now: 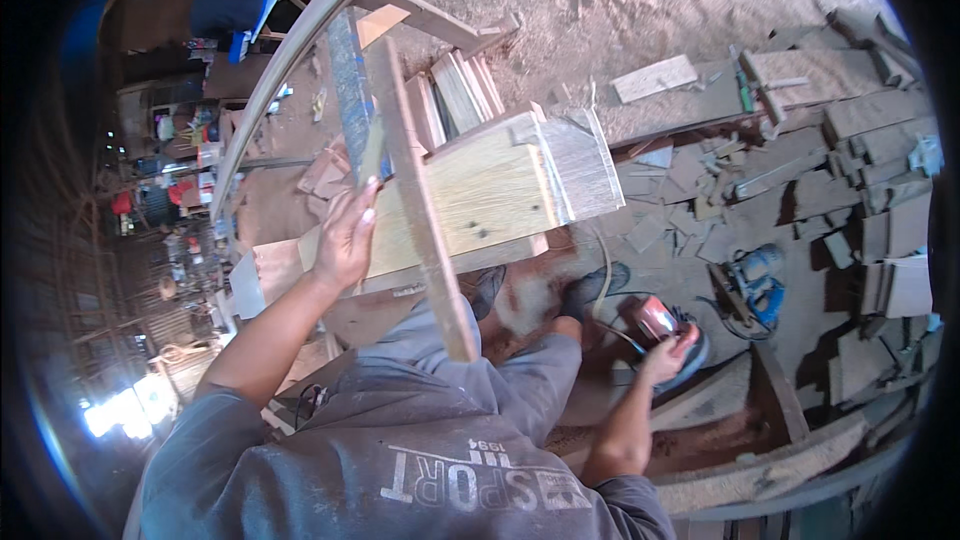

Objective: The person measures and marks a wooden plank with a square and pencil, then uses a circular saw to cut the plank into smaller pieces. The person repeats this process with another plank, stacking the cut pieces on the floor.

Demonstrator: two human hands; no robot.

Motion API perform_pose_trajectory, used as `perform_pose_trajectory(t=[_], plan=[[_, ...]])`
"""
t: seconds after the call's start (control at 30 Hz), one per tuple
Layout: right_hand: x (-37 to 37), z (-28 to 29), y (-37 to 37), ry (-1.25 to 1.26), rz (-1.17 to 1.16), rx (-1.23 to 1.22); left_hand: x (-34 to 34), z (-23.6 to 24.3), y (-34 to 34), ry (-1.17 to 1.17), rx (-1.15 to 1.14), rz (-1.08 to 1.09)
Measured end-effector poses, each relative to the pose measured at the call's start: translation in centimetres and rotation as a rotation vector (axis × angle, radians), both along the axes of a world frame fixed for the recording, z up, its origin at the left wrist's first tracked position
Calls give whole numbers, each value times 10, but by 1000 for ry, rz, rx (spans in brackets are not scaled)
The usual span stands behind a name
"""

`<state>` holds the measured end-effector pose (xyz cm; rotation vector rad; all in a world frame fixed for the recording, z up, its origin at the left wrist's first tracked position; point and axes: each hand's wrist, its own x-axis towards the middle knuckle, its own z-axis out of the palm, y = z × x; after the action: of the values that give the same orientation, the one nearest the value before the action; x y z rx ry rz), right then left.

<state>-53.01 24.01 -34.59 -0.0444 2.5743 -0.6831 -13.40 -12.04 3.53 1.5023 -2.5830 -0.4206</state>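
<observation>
My left hand (348, 237) is closed round the lower end of a thin wooden strip (373, 150), which points away from me. Under and beside it lies a wide pale board (475, 185) with a few dark knots. A long narrow plank (415, 175) crosses over that board, its near end above my lap. Low on the right, my right hand (668, 358) grips a red power tool (655, 318), slightly blurred. A pale cord (605, 265) runs near the tool. The tool's underside is hidden.
A greyish board (590, 165) extends past the pale board's right end. Upright wood pieces (462, 90) stand behind it. Scattered offcuts (690, 180) cover the ground to the right, near a blue power tool (758, 290). A curved rail (265, 75) arcs along the left.
</observation>
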Motion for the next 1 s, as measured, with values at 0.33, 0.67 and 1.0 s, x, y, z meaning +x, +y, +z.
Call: perform_pose_trajectory(t=[0.33,0.67,1.0], plan=[[8,269,-123,-288,-16,-866,-6,-15,6,59,-48,159],[28,509,-113,-82,472,-664,-9,-8,9,165,-97,157],[111,521,-145,-30,624,-464,-4,-7,8,151,-86,172]])
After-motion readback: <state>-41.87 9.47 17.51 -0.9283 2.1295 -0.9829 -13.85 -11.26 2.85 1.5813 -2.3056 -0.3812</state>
